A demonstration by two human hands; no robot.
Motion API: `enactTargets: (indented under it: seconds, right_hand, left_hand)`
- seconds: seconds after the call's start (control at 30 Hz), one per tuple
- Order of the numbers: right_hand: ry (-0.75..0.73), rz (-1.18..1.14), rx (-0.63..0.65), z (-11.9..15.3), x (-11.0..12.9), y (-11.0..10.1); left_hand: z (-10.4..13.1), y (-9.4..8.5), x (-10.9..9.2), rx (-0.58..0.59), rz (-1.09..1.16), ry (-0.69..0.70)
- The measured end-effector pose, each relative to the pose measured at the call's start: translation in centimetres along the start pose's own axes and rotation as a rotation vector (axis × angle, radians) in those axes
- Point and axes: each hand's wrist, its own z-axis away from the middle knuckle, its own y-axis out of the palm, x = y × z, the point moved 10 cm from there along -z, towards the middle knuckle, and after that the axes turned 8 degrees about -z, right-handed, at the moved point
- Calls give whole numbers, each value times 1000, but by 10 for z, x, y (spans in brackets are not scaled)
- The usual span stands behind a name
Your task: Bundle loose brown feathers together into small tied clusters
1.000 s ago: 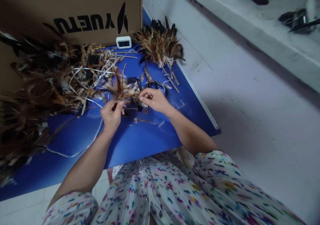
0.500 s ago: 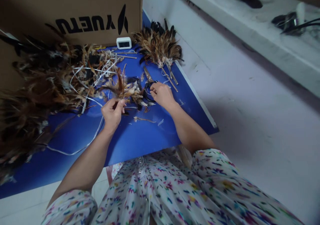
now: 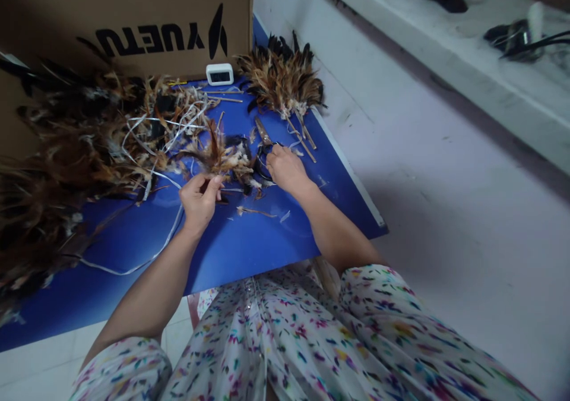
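My left hand (image 3: 198,202) is closed in a pinch, thumb against the fingers. White string (image 3: 167,243) runs into it from the left, and a short end seems to come out on the right. Just beyond the fingertips lies a small bunch of brown, cream and black feathers (image 3: 229,162). Curled fingers of my right hand (image 3: 287,168) are on the black handles of the scissors (image 3: 263,132), whose blades point away across the blue tabletop (image 3: 249,240). The fingers partly hide the handles.
A heap of feathers (image 3: 98,145) with tangled string spreads over the left side. At the back stand a cardboard box (image 3: 178,9) and a small white digital clock (image 3: 219,74). Feather bunches on sticks (image 3: 285,80) lie by the wall (image 3: 423,211). A loose feather (image 3: 256,212) is in front.
The fingers of my right hand have curled in slightly at the scissors' handles. My left hand keeps its pinch; the whole view has shifted a little.
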Motion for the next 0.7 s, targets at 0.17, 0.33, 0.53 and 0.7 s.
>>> enactTargets:
  seconds: [0.17,0.33,0.53,0.7]
  right_hand:
    - [-9,-307,-91,-4,-8,-7]
    - [34,-998,-136,-3,-16,-20]
    - [83,-1415,-234,15,-32,-53]
    - [189,-1468,-304,33,-60,-62]
  left_hand:
    - [0,1,-3,-1,27,11]
    - [1,1,-5,4,32,19]
    - [1,3,-5,22,7,18]
    - [1,4,-3,33,-3,12]
